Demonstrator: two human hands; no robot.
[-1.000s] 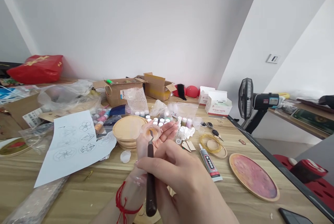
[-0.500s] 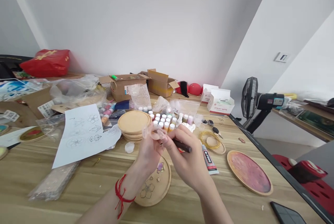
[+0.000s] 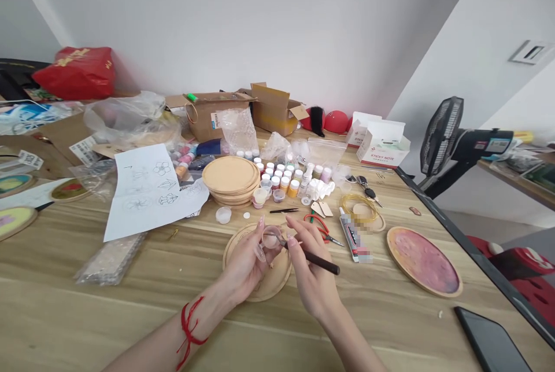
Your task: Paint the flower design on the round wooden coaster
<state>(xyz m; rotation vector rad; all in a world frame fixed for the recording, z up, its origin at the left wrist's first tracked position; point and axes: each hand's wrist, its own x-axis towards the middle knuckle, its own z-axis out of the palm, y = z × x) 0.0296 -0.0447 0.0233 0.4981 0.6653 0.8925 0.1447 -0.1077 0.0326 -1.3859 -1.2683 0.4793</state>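
One bare left hand, wearing a red cord bracelet at the wrist, is pinching a small, clear plastic cup between thumb and fingers. The bare right hand is gripping a slim tool with a dark handle pen-fashion, and the tool's thin metal tip is reaching into the cup. The cup is sitting above a round, rimmed wooden tray that is lying on the table. Just beyond the hands, black tweezers and red-handled pliers are resting on the wood. Farther out, white-capped paint jars are standing beside a stack of pale, round wooden trays. To the right, a wooden-rimmed board with a pink and purple surface is lying flat.
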